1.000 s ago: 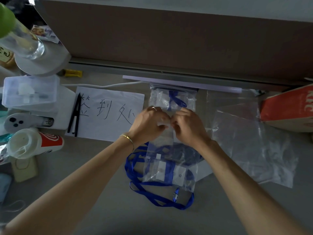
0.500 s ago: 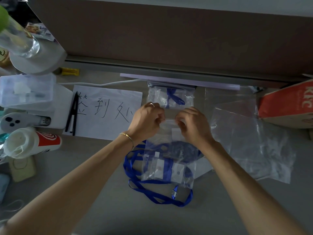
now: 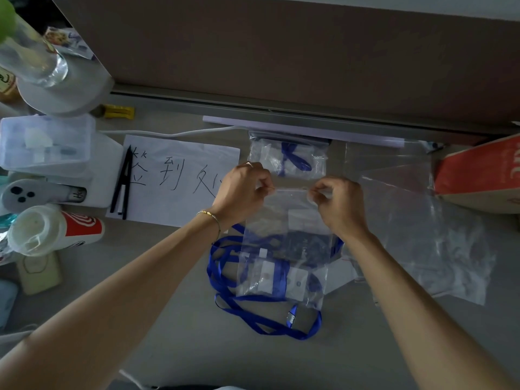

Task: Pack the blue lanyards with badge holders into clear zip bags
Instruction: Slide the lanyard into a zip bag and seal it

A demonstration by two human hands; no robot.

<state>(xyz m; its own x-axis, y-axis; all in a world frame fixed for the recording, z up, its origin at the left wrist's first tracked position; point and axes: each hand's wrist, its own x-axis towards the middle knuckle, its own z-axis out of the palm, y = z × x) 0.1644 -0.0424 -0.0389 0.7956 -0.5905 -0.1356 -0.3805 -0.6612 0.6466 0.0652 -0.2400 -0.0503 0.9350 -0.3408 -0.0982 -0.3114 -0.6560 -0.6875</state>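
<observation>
Hands [image 3: 243,190] [image 3: 339,204] now farther apart along lanyard-filled clear zip bag [image 3: 284,243].

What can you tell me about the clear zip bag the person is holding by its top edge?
The clear zip bag is thin, glossy, transparent plastic, lying flat on the grey table with its zip strip pointing away from the person. The left hand pinches the strip's left end and the right hand its right end. Blue lanyard and white badge cards show through it. More blue lanyard loops out from under its near edge. Whether the strip is fully sealed cannot be told.
</observation>
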